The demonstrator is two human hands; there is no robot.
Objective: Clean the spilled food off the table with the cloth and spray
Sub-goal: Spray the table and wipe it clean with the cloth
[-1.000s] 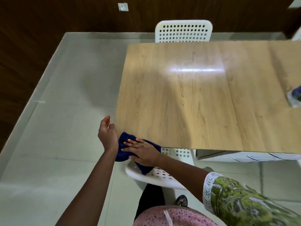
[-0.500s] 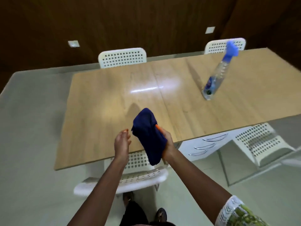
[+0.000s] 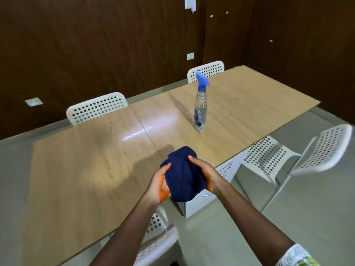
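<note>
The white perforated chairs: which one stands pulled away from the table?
The chair on the right, standing out on the floor. The two far chairs are tucked against the table.

Navy cloth [image 3: 183,177]; blue-topped spray bottle [image 3: 200,104]

— What's different with the cloth [image 3: 183,177]?
— It was down at the table's [image 3: 80,169] edge; now it's lifted, bunched between both hands
— And the left hand [image 3: 160,182]?
— It has closed onto the cloth opposite the right hand [image 3: 206,174]
</note>
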